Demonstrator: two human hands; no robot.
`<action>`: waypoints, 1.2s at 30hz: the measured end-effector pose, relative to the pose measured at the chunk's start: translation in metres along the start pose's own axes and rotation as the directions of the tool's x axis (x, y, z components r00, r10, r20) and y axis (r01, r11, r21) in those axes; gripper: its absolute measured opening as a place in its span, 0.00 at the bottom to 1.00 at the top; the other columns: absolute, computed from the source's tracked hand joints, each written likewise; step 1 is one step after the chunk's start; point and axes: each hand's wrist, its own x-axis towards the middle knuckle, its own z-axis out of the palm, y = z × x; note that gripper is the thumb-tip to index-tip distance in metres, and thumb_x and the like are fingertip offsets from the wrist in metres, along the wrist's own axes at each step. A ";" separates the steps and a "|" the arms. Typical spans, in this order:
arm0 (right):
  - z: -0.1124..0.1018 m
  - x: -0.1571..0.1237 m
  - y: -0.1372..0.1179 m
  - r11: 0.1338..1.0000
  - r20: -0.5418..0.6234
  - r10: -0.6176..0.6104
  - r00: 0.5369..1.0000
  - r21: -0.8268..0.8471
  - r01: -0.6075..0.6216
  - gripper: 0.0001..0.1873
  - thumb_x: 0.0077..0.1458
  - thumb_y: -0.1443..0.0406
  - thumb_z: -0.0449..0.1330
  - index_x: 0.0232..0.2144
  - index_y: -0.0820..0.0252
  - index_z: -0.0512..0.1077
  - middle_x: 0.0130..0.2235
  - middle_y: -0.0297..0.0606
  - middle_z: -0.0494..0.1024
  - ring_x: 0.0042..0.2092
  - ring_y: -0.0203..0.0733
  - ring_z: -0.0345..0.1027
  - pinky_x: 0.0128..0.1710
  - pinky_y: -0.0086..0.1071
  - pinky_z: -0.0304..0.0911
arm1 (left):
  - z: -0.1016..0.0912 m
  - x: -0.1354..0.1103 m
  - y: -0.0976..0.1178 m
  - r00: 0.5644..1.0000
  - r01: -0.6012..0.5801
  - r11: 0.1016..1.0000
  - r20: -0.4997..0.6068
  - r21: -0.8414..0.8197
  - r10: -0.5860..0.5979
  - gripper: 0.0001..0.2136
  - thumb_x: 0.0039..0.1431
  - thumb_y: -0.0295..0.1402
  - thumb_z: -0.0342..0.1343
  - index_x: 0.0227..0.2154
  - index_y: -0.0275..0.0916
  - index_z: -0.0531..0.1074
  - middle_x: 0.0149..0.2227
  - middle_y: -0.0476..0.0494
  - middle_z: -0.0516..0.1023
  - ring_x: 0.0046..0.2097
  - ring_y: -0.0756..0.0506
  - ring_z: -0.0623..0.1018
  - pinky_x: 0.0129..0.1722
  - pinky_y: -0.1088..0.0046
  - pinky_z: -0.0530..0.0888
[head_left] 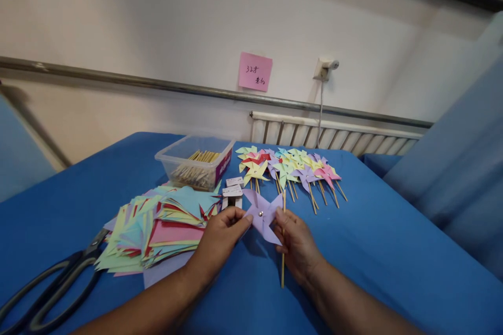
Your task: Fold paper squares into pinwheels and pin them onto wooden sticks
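Note:
Between my hands is a purple paper pinwheel with a round metal pin at its centre. My left hand pinches its left edge between thumb and fingers. At its right side, my right hand is closed on a thin wooden stick, which stands nearly upright, and on the paper's edge. Whether the stick is joined to the pinwheel cannot be made out. Left of my left hand lies a large loose pile of cut coloured paper sheets. Small white boxes stand just behind my left hand.
Scissors with black handles lie at the left, blades against the paper pile. A clear plastic tub holds many thin sticks. Finished pinwheels lie in a group at the back of the blue-covered table, near a wall radiator.

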 end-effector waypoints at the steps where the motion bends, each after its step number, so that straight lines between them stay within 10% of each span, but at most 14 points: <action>1: 0.000 0.000 0.000 1.000 0.004 0.005 1.000 -0.024 -0.005 0.19 0.41 0.54 0.68 0.27 0.63 0.69 0.18 0.25 0.62 0.17 0.24 0.46 0.13 0.20 0.37 | 0.000 0.000 -0.001 1.000 -0.013 1.000 0.008 0.020 0.013 0.13 0.47 0.43 0.59 0.22 0.37 0.69 0.20 0.53 0.67 0.23 0.52 0.64 0.23 0.78 0.61; 14: 0.004 -0.005 0.003 0.997 -0.074 0.018 0.997 -0.069 -0.023 0.16 0.38 0.60 0.69 0.28 0.65 0.72 0.19 0.29 0.69 0.17 0.25 0.53 0.14 0.20 0.42 | 0.002 -0.009 0.001 0.962 -0.272 0.916 0.068 0.296 0.264 0.10 0.53 0.38 0.54 0.35 0.38 0.70 0.34 0.45 0.75 0.36 0.45 0.74 0.38 0.70 0.71; 22: 0.006 -0.006 0.005 0.998 0.000 0.058 0.998 -0.016 -0.058 0.15 0.39 0.61 0.69 0.28 0.64 0.71 0.18 0.26 0.65 0.16 0.23 0.47 0.13 0.20 0.37 | -0.001 -0.023 0.018 0.639 -0.683 0.305 0.339 0.664 0.691 0.15 0.52 0.23 0.52 0.42 0.42 0.71 0.53 0.41 0.69 0.56 0.40 0.64 0.55 0.56 0.61; 29: 0.009 -0.012 0.001 0.995 0.095 0.093 0.991 0.019 -0.095 0.14 0.41 0.62 0.68 0.26 0.63 0.68 0.17 0.23 0.59 0.17 0.23 0.42 0.14 0.21 0.33 | -0.003 -0.021 0.022 0.525 -0.703 0.080 0.439 0.707 0.729 0.13 0.54 0.22 0.51 0.40 0.42 0.74 0.55 0.42 0.70 0.59 0.38 0.61 0.56 0.53 0.60; 36: 0.007 -0.011 0.002 0.989 0.143 0.137 0.980 0.041 -0.144 0.15 0.41 0.62 0.68 0.26 0.63 0.67 0.17 0.23 0.59 0.17 0.23 0.43 0.14 0.20 0.35 | -0.008 -0.019 0.020 0.544 -0.739 0.111 0.491 0.665 0.681 0.14 0.56 0.24 0.49 0.41 0.43 0.74 0.44 0.45 0.78 0.51 0.42 0.71 0.57 0.56 0.57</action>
